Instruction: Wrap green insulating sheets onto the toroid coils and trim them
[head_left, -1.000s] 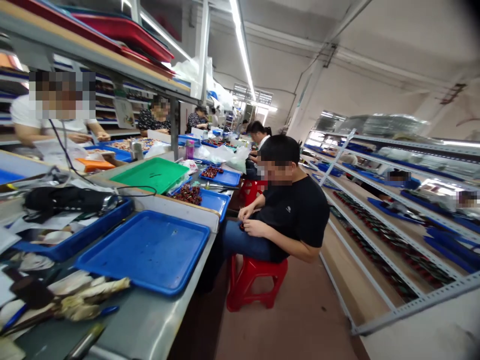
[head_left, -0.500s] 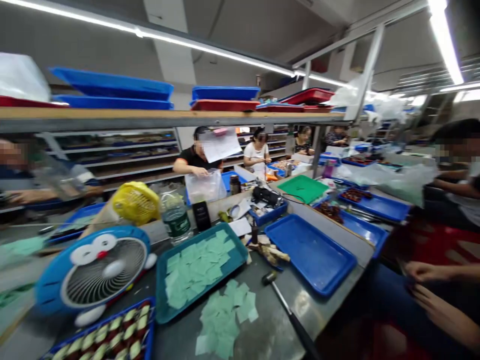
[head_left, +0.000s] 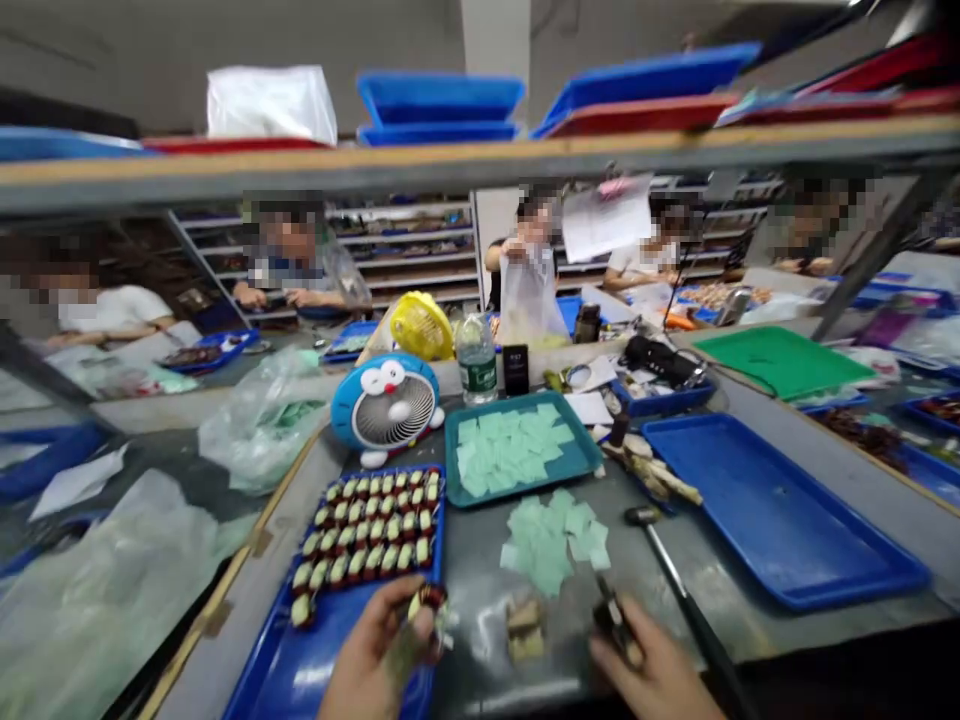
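My left hand (head_left: 371, 655) is low at the bottom centre, its fingers pinching a small dark-red and cream cylindrical part (head_left: 427, 600). My right hand (head_left: 649, 675) grips a small dark object (head_left: 613, 620), too blurred to identify. Between them, tan scraps (head_left: 525, 630) lie on the grey bench top (head_left: 480, 640). Above my left hand, a blue tray (head_left: 441, 520) holds rows of similar cylindrical parts (head_left: 367, 530), and my left hand hides its near end. Loose pale green paper squares (head_left: 553, 545) lie beyond the scraps.
A teal tray (head_left: 517, 450) holds more green squares. A black-headed mallet (head_left: 641, 516) lies right of them, beside a large blue tray (head_left: 780, 510). Plastic bags (head_left: 259, 435) lie left. A blue fan (head_left: 386, 410), bottle (head_left: 476, 360) and co-workers (head_left: 529, 240) stand beyond.
My view has swung left and down from the seated co-worker to the bench. Both my hands have come into view at the bottom, each holding a small item.
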